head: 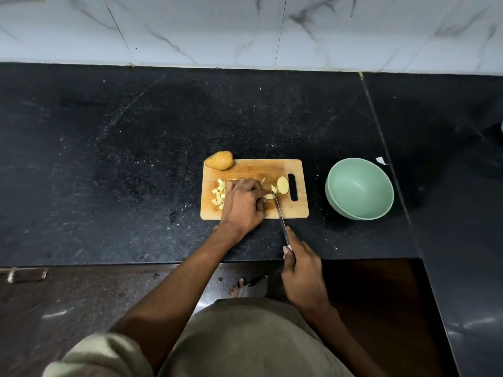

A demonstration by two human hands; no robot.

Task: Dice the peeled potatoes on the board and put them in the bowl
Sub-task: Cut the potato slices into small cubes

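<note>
A wooden cutting board (253, 168) lies on the black counter. A whole peeled potato (219, 160) sits at its far left corner. Several potato dice (219, 194) lie on the board's left side, and a potato slice (282, 185) lies near the handle slot. My left hand (243, 205) holds down a potato piece (269, 196) with curled fingers in the middle of the board. A knife (280, 216) is gripped by its handle in my right hand (300, 270), with the blade tip against that piece. An empty green bowl (359, 188) stands to the right of the board.
The black stone counter (122, 159) runs to a marble-tiled wall (245, 28) at the back. A small white scrap (381, 160) lies behind the bowl. The counter's front edge runs just below my right hand, with floor and a foot below it.
</note>
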